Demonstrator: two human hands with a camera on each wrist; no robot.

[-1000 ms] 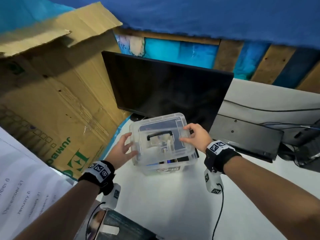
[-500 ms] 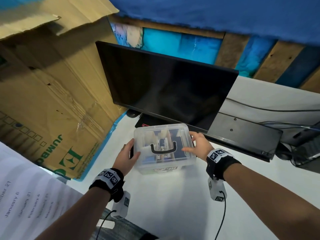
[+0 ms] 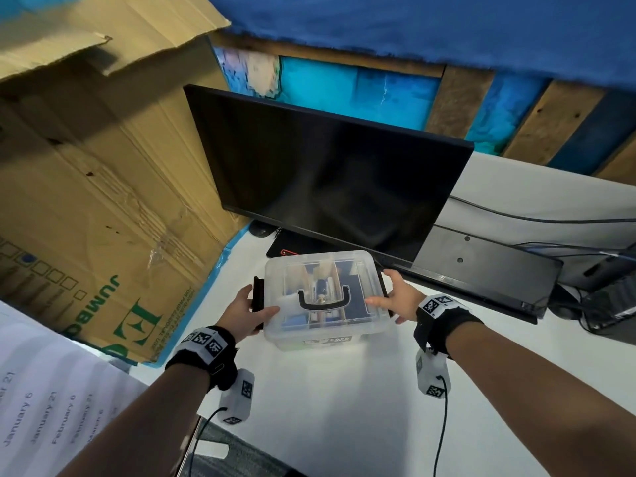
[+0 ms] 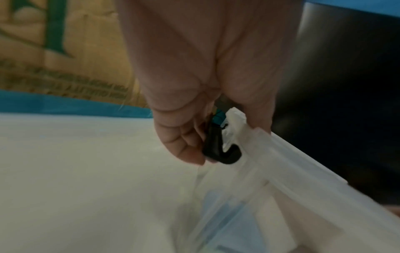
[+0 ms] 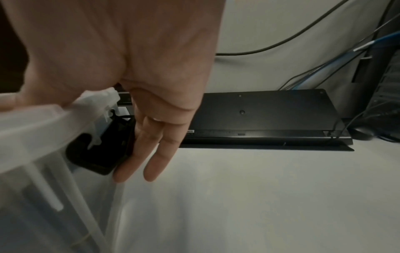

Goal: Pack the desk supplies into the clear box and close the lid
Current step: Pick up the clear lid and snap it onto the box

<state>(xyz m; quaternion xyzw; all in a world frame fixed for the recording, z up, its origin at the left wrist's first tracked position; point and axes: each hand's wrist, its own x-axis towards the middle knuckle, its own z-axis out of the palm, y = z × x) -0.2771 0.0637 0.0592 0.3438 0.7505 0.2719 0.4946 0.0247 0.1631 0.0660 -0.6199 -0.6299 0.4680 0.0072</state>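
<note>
The clear box (image 3: 323, 325) stands on the white desk with its lid (image 3: 358, 280) on and a black handle (image 3: 323, 304) lying flat on top. Supplies show dimly through the plastic. My left hand (image 3: 246, 313) is at the box's left side, its fingers (image 4: 186, 142) curled round the black left latch (image 4: 216, 147), thumb on the lid edge. My right hand (image 3: 395, 301) is at the right side: straight fingers (image 5: 151, 154) lie against the black right latch (image 5: 101, 150) and the thumb rests on the lid (image 5: 43, 123).
A dark monitor (image 3: 327, 173) stands just behind the box. A large cardboard box (image 3: 86, 201) fills the left. A flat black device (image 3: 481, 270) and cables (image 3: 550, 218) lie to the right. Printed paper (image 3: 34, 407) is at the near left. White desk (image 3: 344, 407) lies in front.
Both hands have slid from the lid's top to the side latches. The handle, raised a second ago, lies flat on the lid.
</note>
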